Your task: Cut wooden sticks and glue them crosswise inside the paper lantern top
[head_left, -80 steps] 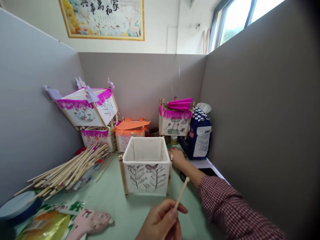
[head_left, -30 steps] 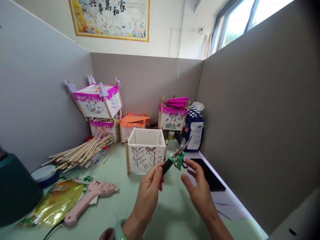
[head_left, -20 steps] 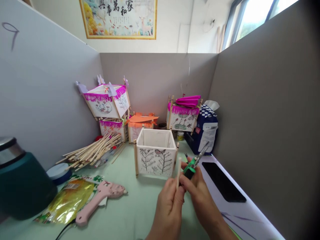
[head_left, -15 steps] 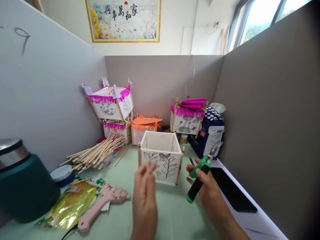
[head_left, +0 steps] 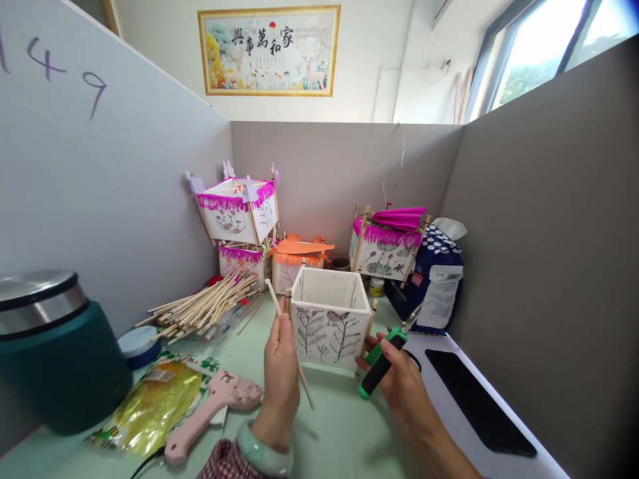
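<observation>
My left hand (head_left: 280,376) is closed around a thin wooden stick (head_left: 272,294), which slants from upper left to lower right. My right hand (head_left: 403,380) grips green-and-black-handled pliers (head_left: 383,364), their metal jaws pointing up and away to the right. Between and just beyond both hands stands a white square lantern frame (head_left: 327,337), open at the top, with dark plant drawings on its side and sticks at its corners. The fingers of my right hand are close to its right corner; whether they touch it I cannot tell.
At left lie a pink glue gun (head_left: 212,409), a yellow plastic packet (head_left: 158,399), a teal pot (head_left: 60,366) and a pile of sticks (head_left: 210,306). Decorated lanterns (head_left: 227,219) stand behind. A black phone (head_left: 479,402) and a blue tissue pack (head_left: 432,279) are at right, beside the partition.
The stick in my left hand now shows clearly, and the hand has turned upright. My right hand has moved slightly left with the pliers. The whole view has shifted a little.
</observation>
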The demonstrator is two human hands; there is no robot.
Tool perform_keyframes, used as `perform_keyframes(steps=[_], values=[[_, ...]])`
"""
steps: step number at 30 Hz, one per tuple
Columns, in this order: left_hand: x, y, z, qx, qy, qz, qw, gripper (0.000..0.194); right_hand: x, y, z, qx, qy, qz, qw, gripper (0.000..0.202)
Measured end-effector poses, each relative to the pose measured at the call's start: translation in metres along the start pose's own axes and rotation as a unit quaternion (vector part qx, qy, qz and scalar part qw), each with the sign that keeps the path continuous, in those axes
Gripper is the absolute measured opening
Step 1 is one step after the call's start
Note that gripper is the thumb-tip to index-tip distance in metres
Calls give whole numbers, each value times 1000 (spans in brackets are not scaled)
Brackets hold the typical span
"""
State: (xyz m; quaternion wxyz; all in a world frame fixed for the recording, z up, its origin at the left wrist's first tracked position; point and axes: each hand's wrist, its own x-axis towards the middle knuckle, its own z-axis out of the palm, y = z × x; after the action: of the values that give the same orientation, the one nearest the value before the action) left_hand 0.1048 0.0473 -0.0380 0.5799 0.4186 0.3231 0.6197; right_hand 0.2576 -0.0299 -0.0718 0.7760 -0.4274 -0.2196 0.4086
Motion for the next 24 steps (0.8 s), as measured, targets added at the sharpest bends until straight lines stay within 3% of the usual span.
perform_keyframes(steps=[8, 15, 17, 19, 21, 24], values=[[26, -10, -3, 61, -3, 59, 996, 51, 29, -3, 16, -24, -21, 9, 999, 37], [21, -13, -9, 154, 22, 109, 982, 48, 35, 3, 4, -36, -33, 14, 999, 36], [14, -5, -12, 201, 62, 142, 967, 46, 35, 0, -6, -63, 6, -38, 997, 39], [4, 3, -14, 234, 71, 157, 957, 44, 29, -8, -17, -90, 52, -141, 984, 44], [-5, 7, -15, 236, -9, 120, 964, 45, 18, -18, -29, -102, 27, -223, 969, 49], [-14, 7, -13, 214, -192, 2, 958, 47, -3, -24, -46, -151, -115, -208, 960, 55]])
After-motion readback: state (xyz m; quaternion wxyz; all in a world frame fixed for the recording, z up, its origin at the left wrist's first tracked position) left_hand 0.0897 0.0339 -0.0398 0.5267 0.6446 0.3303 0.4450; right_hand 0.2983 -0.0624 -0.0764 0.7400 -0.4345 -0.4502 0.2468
